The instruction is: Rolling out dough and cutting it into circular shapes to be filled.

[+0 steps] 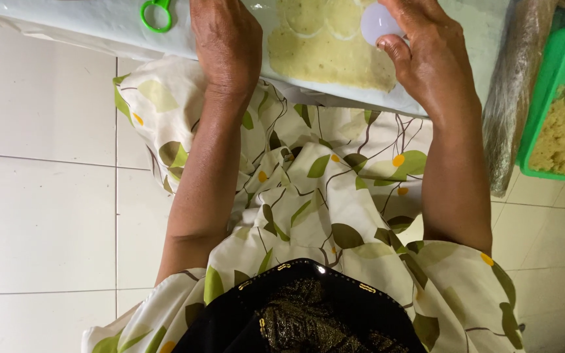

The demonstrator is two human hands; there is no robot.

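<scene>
A flat sheet of pale yellow dough (325, 55) lies on a plastic-covered board (99, 29) at the top of the view, with round cut marks in it. My right hand (426, 59) grips a round white cutter (377, 23) pressed onto the dough's right part. My left hand (227, 42) rests palm down on the board just left of the dough, fingers out of view past the top edge.
A green ring-shaped tool (156, 14) lies on the board at the left. A green tub (550, 98) of yellowish crumbly dough stands at the right, beside a plastic-wrapped roll (514, 98). My leaf-patterned dress (315, 196) covers my lap over white floor tiles (40, 216).
</scene>
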